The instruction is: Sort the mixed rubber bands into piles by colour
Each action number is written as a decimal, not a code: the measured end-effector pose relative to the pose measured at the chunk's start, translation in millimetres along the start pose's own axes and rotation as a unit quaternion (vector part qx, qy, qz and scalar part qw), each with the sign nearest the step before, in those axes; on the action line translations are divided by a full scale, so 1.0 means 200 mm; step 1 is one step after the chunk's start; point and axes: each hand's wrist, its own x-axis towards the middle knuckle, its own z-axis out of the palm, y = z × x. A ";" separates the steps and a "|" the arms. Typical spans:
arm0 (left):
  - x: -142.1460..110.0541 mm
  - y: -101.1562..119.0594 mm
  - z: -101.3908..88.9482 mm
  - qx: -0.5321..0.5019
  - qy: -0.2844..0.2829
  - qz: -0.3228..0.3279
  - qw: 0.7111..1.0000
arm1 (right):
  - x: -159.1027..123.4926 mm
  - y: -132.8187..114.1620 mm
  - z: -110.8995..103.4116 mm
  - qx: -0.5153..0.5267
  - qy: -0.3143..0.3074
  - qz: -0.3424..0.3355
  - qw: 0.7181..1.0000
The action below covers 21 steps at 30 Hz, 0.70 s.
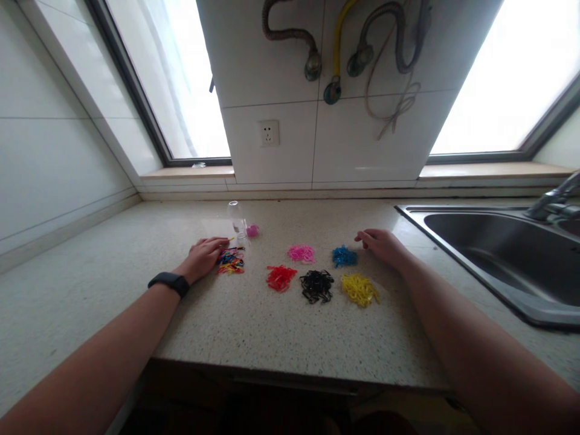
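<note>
My left hand rests at the left edge of a mixed-colour pile of small rubber bands. A small yellow rubber band sticks out at its fingertips, which look closed on it. My right hand is just right of the blue rubber bands, its fingers slightly bent and apart, with nothing visible in them. Between the hands lie separate piles of pink bands, red bands, black bands and yellow bands.
Behind the mixed pile stands a clear bottle-like container, beside a small pink object. A steel sink with a faucet is set into the speckled countertop on the right. The tiled wall has a socket.
</note>
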 end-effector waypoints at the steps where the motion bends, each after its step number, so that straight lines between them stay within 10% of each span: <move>1: 0.00 0.00 0.00 0.000 -0.001 -0.001 1.000 | 0.00 0.00 0.00 0.000 -0.001 0.000 1.000; 21: -0.04 0.16 -0.09 -0.260 0.061 0.097 0.959 | 0.02 0.04 0.02 -0.005 -0.008 -0.011 1.000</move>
